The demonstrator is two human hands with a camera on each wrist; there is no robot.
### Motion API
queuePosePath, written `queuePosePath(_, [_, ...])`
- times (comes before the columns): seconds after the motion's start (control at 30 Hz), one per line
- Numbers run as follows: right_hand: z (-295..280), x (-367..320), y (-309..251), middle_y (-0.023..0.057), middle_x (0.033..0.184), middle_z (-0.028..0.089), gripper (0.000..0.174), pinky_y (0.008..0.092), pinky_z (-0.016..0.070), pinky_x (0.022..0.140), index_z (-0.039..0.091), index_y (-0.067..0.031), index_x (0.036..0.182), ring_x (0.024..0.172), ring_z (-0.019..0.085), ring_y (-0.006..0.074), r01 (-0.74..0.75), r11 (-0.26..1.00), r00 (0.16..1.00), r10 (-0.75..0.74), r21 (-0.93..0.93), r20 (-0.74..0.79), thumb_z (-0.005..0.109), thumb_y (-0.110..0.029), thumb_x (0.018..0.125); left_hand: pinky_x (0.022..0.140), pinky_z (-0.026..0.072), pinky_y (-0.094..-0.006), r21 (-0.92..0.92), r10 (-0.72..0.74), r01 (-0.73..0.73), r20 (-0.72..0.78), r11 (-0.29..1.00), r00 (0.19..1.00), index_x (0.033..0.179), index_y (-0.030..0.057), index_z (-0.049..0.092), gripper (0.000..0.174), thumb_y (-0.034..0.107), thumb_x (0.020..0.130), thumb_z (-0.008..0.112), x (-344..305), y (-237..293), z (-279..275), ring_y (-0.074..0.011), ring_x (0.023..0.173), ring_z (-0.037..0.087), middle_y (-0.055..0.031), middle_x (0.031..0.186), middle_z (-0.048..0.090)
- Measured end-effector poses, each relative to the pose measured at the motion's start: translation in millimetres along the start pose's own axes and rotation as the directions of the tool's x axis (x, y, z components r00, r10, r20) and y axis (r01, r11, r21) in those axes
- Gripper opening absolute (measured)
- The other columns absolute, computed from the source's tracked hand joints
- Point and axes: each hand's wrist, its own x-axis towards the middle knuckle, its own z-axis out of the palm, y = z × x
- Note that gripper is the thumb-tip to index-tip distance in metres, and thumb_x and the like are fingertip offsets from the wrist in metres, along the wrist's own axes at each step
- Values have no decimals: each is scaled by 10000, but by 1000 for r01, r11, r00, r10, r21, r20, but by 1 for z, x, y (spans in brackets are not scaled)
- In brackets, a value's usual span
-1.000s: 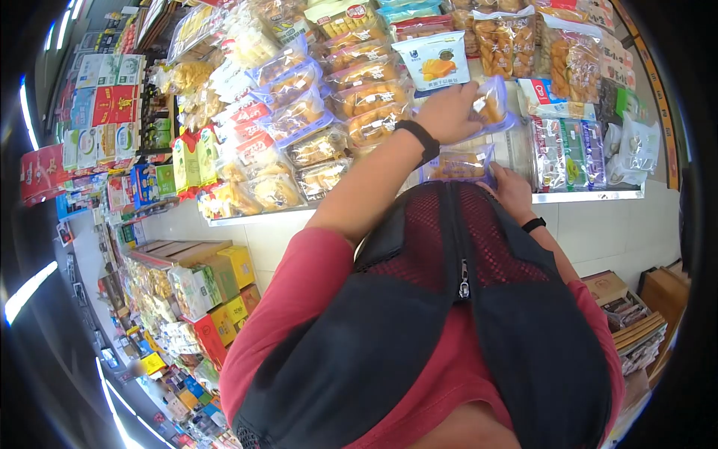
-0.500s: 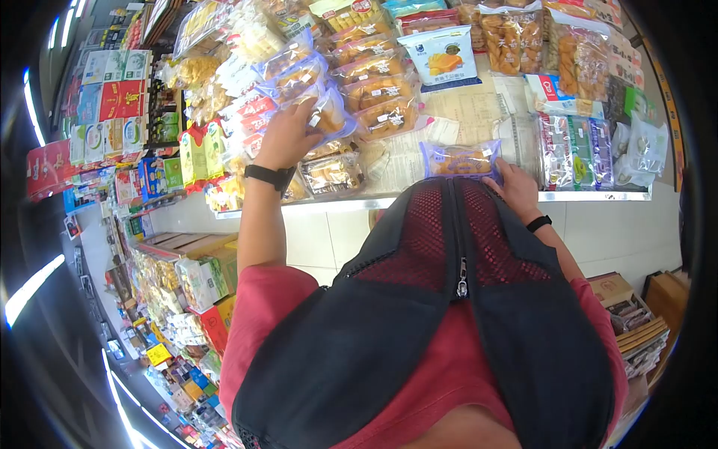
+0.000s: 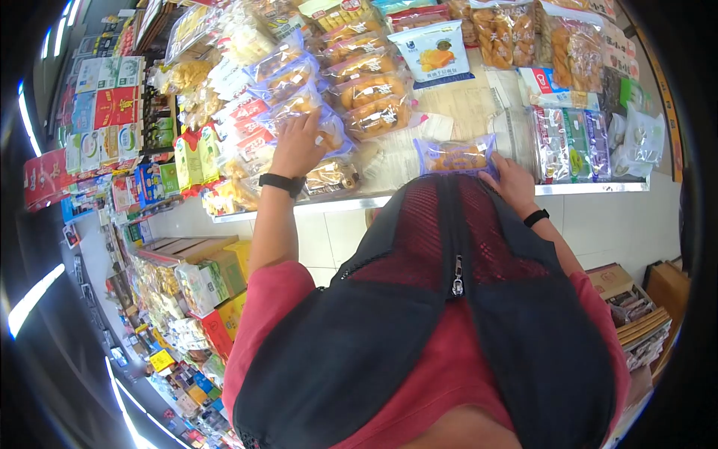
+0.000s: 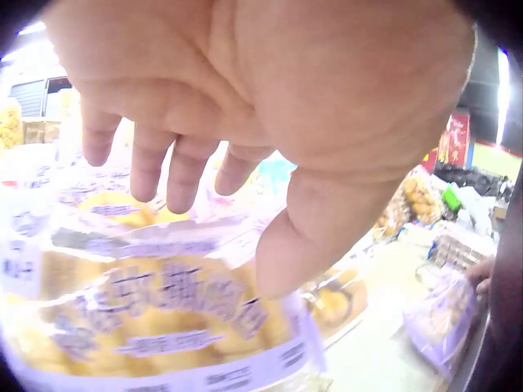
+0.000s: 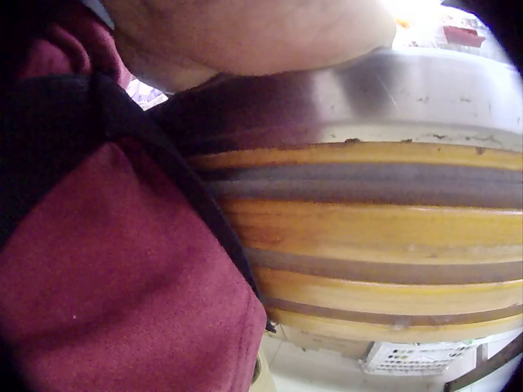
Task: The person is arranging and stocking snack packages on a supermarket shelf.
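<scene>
My left hand [image 3: 298,146] is over the nearest purple-edged pack of bread rolls [image 3: 334,140] in the left row on the display table. In the left wrist view its fingers [image 4: 184,175] stretch loosely past the top edge of this pack [image 4: 163,318], and the thumb [image 4: 298,253] overlaps its right end. Another purple-edged pack [image 3: 455,156] lies by the table's front edge, before the black vest. My right hand [image 3: 514,183] holds that pack's right end between thumb and fingers. Only the heel of this hand [image 5: 270,37] appears in the right wrist view.
A row of clear bread packs [image 3: 378,116] runs beside the left row. A white and blue bag [image 3: 430,54] stands behind bare newspaper [image 3: 464,105]. Upright packs [image 3: 572,146] stand at right, bags of twisted pastry [image 3: 502,34] behind. A metal edge [image 3: 591,188] borders the table.
The left hand has carried a purple-edged pack from the middle of the table leftward to the front of the left row. The right hand stays at the other purple-edged pack.
</scene>
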Motion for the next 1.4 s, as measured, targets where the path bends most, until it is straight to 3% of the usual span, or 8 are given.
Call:
queuePosePath(0.3, [5,-2,3,109,871,657,509,434,518,668,593,-146,1181,813,657,314,23,1000,999,-24,-13,-31,649,-532,853,991,461,-427,-561,427,-377,-46,737,903,1310,21,538,557,320,859,671,76,161,61,-364,1154,578,-233,1238,604])
queuePosePath(0.4, [3,-2,2,106,865,656,463,436,517,659,612,-144,1142,802,656,317,34,999,998,-35,-18,-52,637,-516,867,968,472,-429,-559,443,-303,132,772,887,1297,0,530,634,346,800,721,100,200,70,-374,1120,599,-234,1206,623])
queuePosePath(0.47, [3,-2,2,107,865,655,426,438,515,654,625,-139,1115,799,654,319,49,999,996,-50,-19,-68,626,-497,883,932,487,-430,-493,472,-230,450,839,758,1261,-3,537,668,354,742,758,110,212,70,-382,1077,621,-228,1161,645])
queuePosePath(0.67, [7,-7,10,109,868,652,302,438,509,681,649,-119,1030,819,640,333,67,996,992,-60,59,-112,508,-379,971,867,503,-446,-500,478,-234,442,834,759,1228,15,547,597,323,753,736,98,200,73,-379,1020,636,-222,1083,661])
queuePosePath(0.73, [9,-5,11,107,879,656,309,436,507,697,649,-119,1019,827,637,331,82,994,992,-75,65,-105,488,-379,979,856,504,-446,-527,443,-272,230,805,866,1225,14,545,572,314,769,715,84,181,58,-382,999,633,-222,1063,655])
queuePosePath(0.97, [7,-5,10,106,895,662,308,433,508,700,649,-114,1013,827,639,329,88,995,993,-84,51,-80,510,-385,969,897,474,-464,-506,322,-345,-135,791,937,1275,41,541,531,246,814,706,21,104,-17,-384,1064,584,-189,1122,623])
queuePosePath(1.17, [11,-5,13,105,883,662,311,429,506,686,649,-117,1010,818,640,329,123,991,986,-117,51,-115,538,-402,954,891,483,-439,-285,89,-32,191,958,977,1253,71,553,501,115,771,686,-39,40,-32,-361,1043,596,-175,1115,630])
queuePosePath(1.4, [17,-2,20,105,892,670,340,424,507,686,649,-109,1017,826,643,323,134,990,988,-130,42,-84,540,-425,952,995,399,-480,-113,15,8,202,994,979,1218,120,589,447,114,773,639,-77,6,22,-332,1103,579,-122,1156,622])
